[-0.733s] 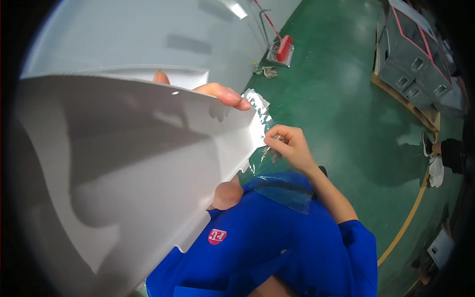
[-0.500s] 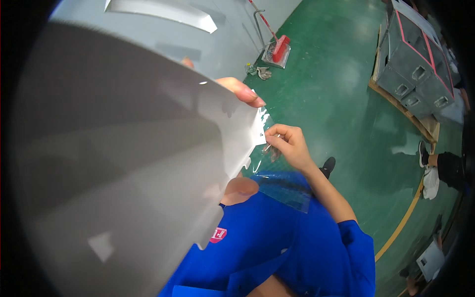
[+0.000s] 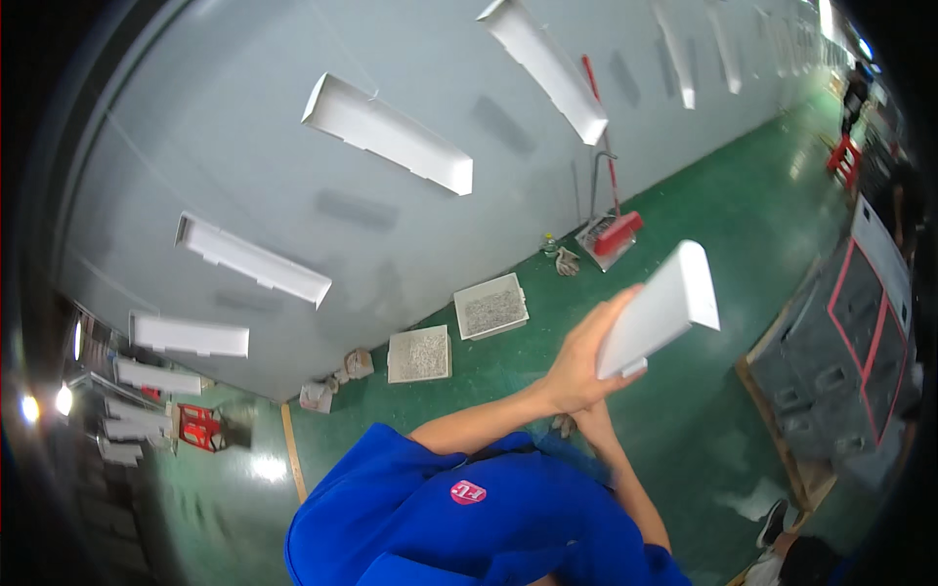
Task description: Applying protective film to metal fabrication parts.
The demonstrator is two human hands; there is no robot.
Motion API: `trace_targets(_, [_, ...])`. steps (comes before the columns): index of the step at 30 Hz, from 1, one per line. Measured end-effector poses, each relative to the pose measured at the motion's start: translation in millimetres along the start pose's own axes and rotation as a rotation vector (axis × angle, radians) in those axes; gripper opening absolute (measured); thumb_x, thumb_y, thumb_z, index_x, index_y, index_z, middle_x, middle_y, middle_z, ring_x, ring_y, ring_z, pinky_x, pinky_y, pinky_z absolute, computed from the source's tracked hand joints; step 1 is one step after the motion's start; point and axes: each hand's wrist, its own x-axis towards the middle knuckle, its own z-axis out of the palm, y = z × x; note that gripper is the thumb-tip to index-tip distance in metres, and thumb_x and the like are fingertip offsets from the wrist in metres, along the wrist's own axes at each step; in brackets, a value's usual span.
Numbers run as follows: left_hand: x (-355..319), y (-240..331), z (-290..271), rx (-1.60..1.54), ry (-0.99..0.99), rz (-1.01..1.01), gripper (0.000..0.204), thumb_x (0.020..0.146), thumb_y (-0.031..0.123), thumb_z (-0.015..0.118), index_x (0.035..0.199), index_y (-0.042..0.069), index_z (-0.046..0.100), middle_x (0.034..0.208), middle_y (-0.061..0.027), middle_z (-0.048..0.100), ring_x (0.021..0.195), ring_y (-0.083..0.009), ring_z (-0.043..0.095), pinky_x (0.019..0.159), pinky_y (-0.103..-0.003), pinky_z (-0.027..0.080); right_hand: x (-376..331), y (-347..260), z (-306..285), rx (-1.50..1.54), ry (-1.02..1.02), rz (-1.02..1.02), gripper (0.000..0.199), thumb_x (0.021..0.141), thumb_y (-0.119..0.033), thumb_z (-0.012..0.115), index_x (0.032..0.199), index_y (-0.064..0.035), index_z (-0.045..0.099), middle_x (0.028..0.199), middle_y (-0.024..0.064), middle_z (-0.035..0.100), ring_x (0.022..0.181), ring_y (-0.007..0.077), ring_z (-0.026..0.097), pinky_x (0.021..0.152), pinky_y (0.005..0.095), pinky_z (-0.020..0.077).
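Observation:
A white bent panel (image 3: 653, 311), long and narrow as I see it, tilts up and to the right in front of me. My left hand (image 3: 578, 363) is closed around its lower left end, fingers on the far edge. Just beneath, my right hand (image 3: 592, 418) is close to that same end, partly covered by the left hand. Its fingers are mostly hidden, so I cannot make out their grip. Beside it, a piece of clear plastic film (image 3: 559, 441) lies against my blue shirt.
White channel-shaped panels (image 3: 391, 137) hang in a row along the grey wall. Two shallow trays (image 3: 420, 355), a red broom (image 3: 618, 232) with a dustpan and a glove (image 3: 567, 262) are on the green floor. Grey cabinets (image 3: 821, 361) stand on a pallet at right; a person's shoe (image 3: 772, 524) is nearby.
The panel that filled the left of the view now appears smaller, turned and farther right. My left hand shows fully. My view has swung toward the wall and hanging panels.

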Motion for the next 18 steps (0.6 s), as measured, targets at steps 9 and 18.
trace_targets(9, [64.4,-57.1,53.3,0.008,-0.089,-0.160,0.092,0.071,0.015,0.075,0.151,0.007,0.032,0.113,-0.0159,0.053,0.101,-0.0328,0.056,0.089,-0.040,0.046,59.0,28.7,-88.5,-0.117,-0.050,0.082,0.051,0.091,-0.021,0.066,0.131,0.0041,0.050,0.130,0.0166,0.055,0.124,0.0223,0.052,0.103,0.0378,0.0418])
trace_targets(18, [133.2,-116.2,75.7,0.022,-0.059,-0.147,0.094,0.069,0.014,0.076,0.151,0.010,0.032,0.111,-0.0141,0.052,0.100,-0.0334,0.055,0.086,-0.041,0.047,101.5,24.5,-181.0,-0.333,-0.004,0.234,0.050,0.091,-0.022,0.065,0.131,0.0038,0.051,0.130,0.0167,0.056,0.123,0.0228,0.052,0.103,0.0384,0.0416])
